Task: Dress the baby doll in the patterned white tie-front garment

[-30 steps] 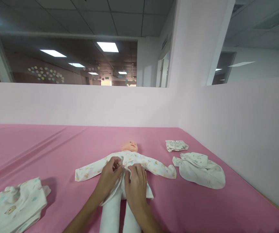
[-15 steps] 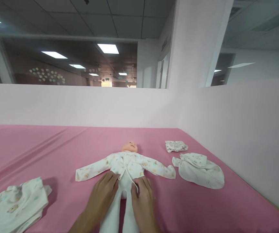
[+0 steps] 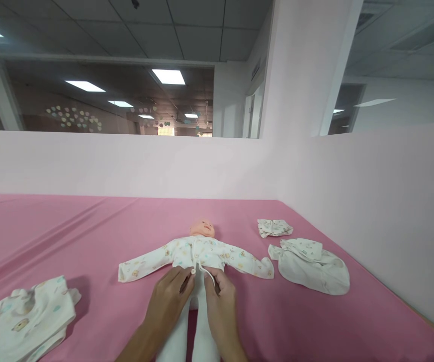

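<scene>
**Item: baby doll in printed top, both hands at the hem**

Location: doll lies face-up on the pink sheet, head toward the far wall, arms spread wide, white legs running down between the person's forearms.

Hands: left hand rests on the lower front of the printed top, fingers curled close at the small button; right hand pinches the thin white tie cord just beside it, fingers narrow.

Risks, as judged: cord is slight and could slip from the pinch; a hard tug could ruck the front panels askew or drag the doll along the sheet; hands crowd the closure, so the button may be missed.

Appearance: top is white with small coloured animal prints, long sleeves, front overlapped.

Nearby: folded printed garment at near left; white garment and small folded piece at right, well apart.
</scene>
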A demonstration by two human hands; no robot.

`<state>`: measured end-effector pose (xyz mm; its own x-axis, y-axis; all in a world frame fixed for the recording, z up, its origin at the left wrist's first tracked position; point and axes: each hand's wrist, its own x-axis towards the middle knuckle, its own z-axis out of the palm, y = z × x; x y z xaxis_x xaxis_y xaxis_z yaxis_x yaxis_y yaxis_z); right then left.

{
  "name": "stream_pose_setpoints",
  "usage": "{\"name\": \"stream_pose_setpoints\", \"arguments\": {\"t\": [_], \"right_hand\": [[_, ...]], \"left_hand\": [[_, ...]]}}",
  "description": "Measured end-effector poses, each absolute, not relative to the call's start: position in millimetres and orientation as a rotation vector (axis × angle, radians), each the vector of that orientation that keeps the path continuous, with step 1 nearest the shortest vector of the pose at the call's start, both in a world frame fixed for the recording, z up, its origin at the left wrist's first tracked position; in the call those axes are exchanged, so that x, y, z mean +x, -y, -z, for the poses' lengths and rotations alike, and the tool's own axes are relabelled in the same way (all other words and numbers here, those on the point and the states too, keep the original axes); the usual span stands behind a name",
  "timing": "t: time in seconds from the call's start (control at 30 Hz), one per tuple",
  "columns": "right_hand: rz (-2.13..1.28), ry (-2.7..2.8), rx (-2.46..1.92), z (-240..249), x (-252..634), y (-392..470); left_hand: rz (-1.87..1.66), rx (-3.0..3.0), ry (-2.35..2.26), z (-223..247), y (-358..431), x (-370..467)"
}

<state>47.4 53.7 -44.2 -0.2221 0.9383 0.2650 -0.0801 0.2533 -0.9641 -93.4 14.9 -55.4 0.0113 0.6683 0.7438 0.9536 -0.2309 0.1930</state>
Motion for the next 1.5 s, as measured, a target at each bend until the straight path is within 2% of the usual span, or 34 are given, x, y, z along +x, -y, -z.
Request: {"name": "stream_pose_setpoints", "arguments": {"t": [0.2,0.37,0.8,1.1,1.37,1.5], "right_hand": [[-1.223,1.498,-0.862,39,45,-50],[-1.173,1.542,-0.826,38,45,-46],[-1.111,1.575,-0.824,51,43,-44],[-1.182,1.486,-0.864,40,45,-42],[-1.235,1.412,-0.865,33,45,-44],[-1.273,1.419,-0.876,31,45,-43]], "left_hand": [[1.076,-1.982,1.502,60,-18,-93],[1.231,-1.967,1.594,60,-18,-89],[1.221,-1.978,1.83,63,-19,-91],[1.253,-2.076,1.972,55,-13,-86],[1.522,-2.02,1.919,59,-10,-83],[1.548,-1.978,1.844,61,-10,-82]]}}
